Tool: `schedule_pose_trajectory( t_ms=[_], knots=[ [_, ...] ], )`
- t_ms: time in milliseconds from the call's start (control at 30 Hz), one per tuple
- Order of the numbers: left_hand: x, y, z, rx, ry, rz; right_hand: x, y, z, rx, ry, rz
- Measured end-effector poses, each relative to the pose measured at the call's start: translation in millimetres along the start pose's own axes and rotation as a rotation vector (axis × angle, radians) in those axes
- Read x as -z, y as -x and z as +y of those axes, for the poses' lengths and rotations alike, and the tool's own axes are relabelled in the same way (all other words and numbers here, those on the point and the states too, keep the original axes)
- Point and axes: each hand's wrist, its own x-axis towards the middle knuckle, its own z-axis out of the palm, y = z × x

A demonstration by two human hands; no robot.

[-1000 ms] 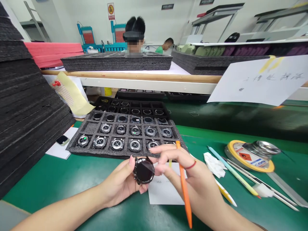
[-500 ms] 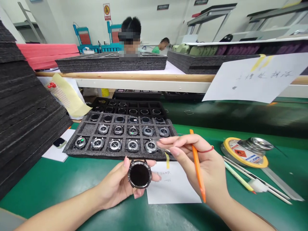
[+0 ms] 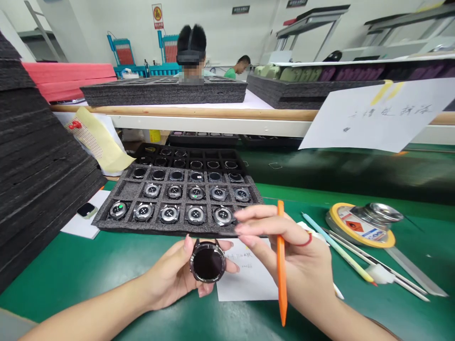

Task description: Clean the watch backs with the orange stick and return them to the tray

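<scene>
A round black watch case [image 3: 208, 262] without a strap, its dark screen facing me, sits in the fingers of my left hand [image 3: 177, 270]. My right hand [image 3: 298, 258] holds an orange pointed pry stick [image 3: 282, 270] between its fingers, tip down, to the right of the watch and apart from it. Behind both hands lies a grey foam tray [image 3: 130, 189] with several watch cases in its compartments, many with their backs up. The fingertips of my right hand overlap the tray's front right corner in view. A white paper [image 3: 245, 284] with handwriting lies under the hands.
On the right are a metal-topped dispenser bottle [image 3: 360, 225], a pale pencil-like stick [image 3: 337, 248], tweezers and a steel ruler [image 3: 415, 270]. Stacked black foam [image 3: 42, 156] rises at left beside a small watch [image 3: 87, 210]. A shelf edge [image 3: 213, 124] crosses above; people are beyond it.
My right hand has lowered slightly, and the orange stick has turned more upright, its tip moving down and left. The watch in my left hand has barely shifted.
</scene>
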Motion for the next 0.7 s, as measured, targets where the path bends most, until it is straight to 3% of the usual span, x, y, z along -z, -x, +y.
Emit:
schedule_pose_trajectory(
  t_ms=[100, 200, 333, 533, 700],
  knots=[
    [0.7, -0.3, -0.8, -0.015, -0.041, -0.008, -2.0, 1.5, -1.4, 0.116, 0.027, -0.063],
    [-0.2, -0.4, -1.0, -0.007, -0.058, -0.015, -1.9, 1.4, 0.2, 0.169, 0.132, -0.044],
    [-1.3, -0.2, -1.0, 0.000, -0.045, -0.023, -0.2, 1.3, 0.2, 0.085, 0.155, 0.025],
    [0.2, -0.2, -1.4, 0.006, -0.035, -0.027, 0.7, 0.3, 0.5, 0.031, 0.070, -0.064],
    [-1.4, -1.7, 0.7, 0.008, -0.027, -0.001, 5.1, -2.9, 4.9, -0.004, 0.133, 0.064]
  ],
)
